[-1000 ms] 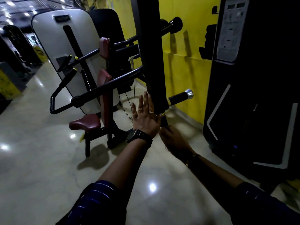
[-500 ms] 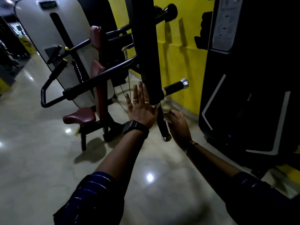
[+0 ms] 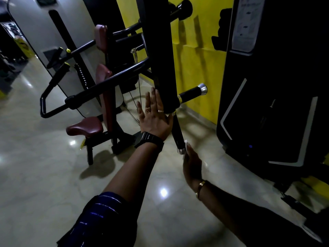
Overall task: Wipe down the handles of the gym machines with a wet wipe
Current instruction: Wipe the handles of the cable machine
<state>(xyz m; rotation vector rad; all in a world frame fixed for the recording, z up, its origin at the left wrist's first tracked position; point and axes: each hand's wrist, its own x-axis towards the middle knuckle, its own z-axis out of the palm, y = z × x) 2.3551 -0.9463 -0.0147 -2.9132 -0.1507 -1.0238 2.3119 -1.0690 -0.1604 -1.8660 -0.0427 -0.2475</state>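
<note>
On the head camera, the left hand (image 3: 154,120) lay flat, fingers straight, against the black upright pad (image 3: 160,50). The right hand (image 3: 192,163) touched the lower handle (image 3: 177,132) at its metal tip. A white wipe (image 3: 186,144) showed at its fingers, but the grip was too blurred to tell.

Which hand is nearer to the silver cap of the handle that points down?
Right. The right hand is close beside the silver cap, just below it; the left hand lies flat against the black post, higher up.
</note>
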